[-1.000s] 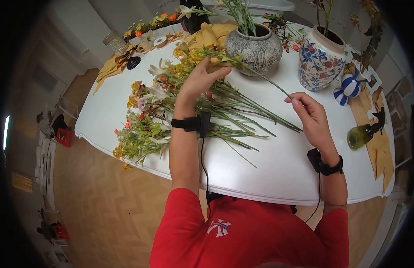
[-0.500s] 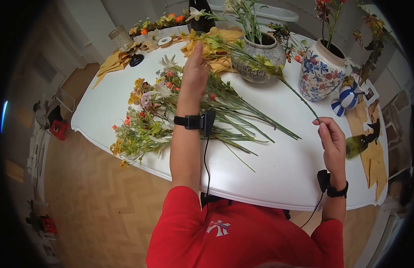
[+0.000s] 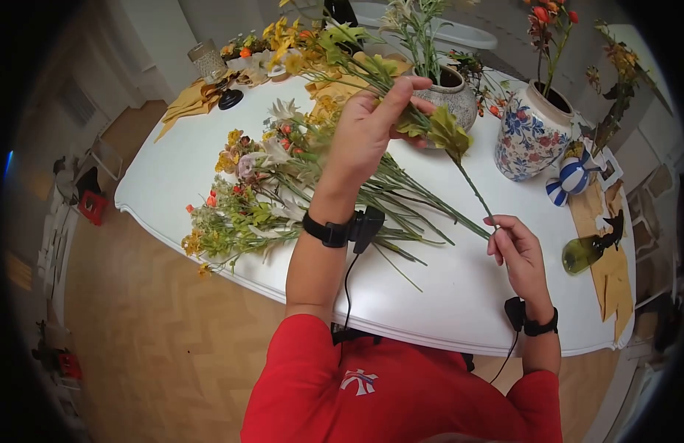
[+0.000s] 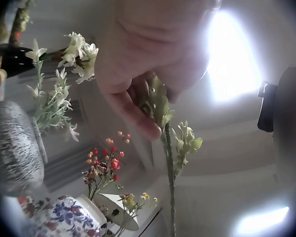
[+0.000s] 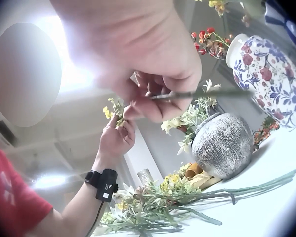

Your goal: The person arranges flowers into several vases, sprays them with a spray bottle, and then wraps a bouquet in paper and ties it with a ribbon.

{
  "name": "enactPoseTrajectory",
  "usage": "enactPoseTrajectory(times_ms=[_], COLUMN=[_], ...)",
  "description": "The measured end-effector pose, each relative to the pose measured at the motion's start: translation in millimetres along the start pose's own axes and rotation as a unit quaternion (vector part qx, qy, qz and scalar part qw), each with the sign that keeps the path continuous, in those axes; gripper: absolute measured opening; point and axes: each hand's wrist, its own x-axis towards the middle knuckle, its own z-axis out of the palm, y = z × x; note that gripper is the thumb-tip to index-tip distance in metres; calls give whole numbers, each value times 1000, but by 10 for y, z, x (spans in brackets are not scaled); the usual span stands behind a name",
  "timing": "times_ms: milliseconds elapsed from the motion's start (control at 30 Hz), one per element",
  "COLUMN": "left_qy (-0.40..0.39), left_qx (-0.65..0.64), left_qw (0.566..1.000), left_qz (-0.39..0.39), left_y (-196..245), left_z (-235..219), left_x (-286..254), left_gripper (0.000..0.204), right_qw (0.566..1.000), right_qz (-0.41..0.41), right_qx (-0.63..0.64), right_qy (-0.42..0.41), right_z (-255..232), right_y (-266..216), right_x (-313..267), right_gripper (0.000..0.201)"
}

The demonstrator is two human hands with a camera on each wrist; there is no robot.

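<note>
A long artificial flower stem (image 3: pixel 472 181) with yellow blooms and green leaves slants above the table between both hands. My left hand (image 3: pixel 359 139) grips its leafy upper part; in the left wrist view a leaf (image 4: pixel 160 101) shows between the fingers. Lower down, my right hand (image 3: pixel 520 258) pinches the stem near its bottom end with thumb and fingertips. Under the left forearm, a spread pile of mixed artificial flowers (image 3: pixel 246 166) lies on the white table, blooms to the left and bare stems to the right.
A grey textured vase (image 5: pixel 224 145) with pale flowers stands behind the pile. To its right is a floral-patterned vase (image 3: pixel 532 136) holding red blooms. A blue-and-white striped ornament (image 3: pixel 574 176), a green glass bottle (image 3: pixel 580 256) and tan cloth (image 3: pixel 615 288) lie along the right side.
My left hand has come down the stem from the blooms to the leaves and now grips there. My right hand, still pinching the stem, has shifted slightly left and down.
</note>
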Motion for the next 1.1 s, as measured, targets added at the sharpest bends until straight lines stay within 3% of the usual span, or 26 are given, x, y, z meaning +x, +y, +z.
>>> enactPoseTrajectory(times_ms=[133, 300, 367, 433, 467, 500, 600, 700, 800, 833, 900, 967, 1033, 1100], left_qy=[38, 52, 19, 37, 32, 27, 19, -28, 20, 10, 18, 35, 36, 32], left_qx=[82, 161, 141, 166, 193, 197, 190, 171, 145, 185, 217, 233, 247, 265], left_qw=[996, 986, 990, 985, 981, 980, 981, 980, 980, 972, 971, 969, 966, 962], left_qz=[21, -14, -15, -11, -11, 23, 24, 103, 131, 144, 99, 78, 64, 54], left_y=[73, 62, 74, 105, 136, 117, 89, 25, 7, 94, 123, 117, 62, 14], left_z=[107, 144, 203, 308, 341, 372, 359, 390, 371, 397, 238, 200, 168, 185], left_x=[-46, -103, -106, -162, -188, -198, -236, -218, -233, -211, -189, -162, -137, -112], left_gripper=[46, 41, 40, 38, 38, 38, 37, 41, 46, 46, 46, 43, 42, 40], right_qw=[999, 993, 981, 974, 977, 985, 977, 988, 995, 992, 986, 952, 892, 864], right_qz=[-11, -43, -117, -115, -79, -102, -114, -51, -56, -112, -148, -224, -310, -297], right_qx=[-32, -93, -139, -180, -173, -110, -116, -54, 10, -31, -57, -134, -209, -221], right_qy=[-24, -52, -61, -81, -93, -88, -134, -135, -84, -42, 50, 157, 254, 342], right_z=[126, 268, 315, 349, 344, 387, 379, 379, 121, -27, -358, -811, -1297, -1681], right_y=[-81, -460, -511, -640, -635, -599, -711, -700, -851, -938, -1211, -1399, -1551, -1771], right_x=[81, 320, 425, 487, 518, 533, 519, 469, 416, 401, 378, 416, 546, 636], right_gripper=[29, 27, 25, 27, 29, 31, 32, 30, 30, 26, 26, 29, 28, 18])
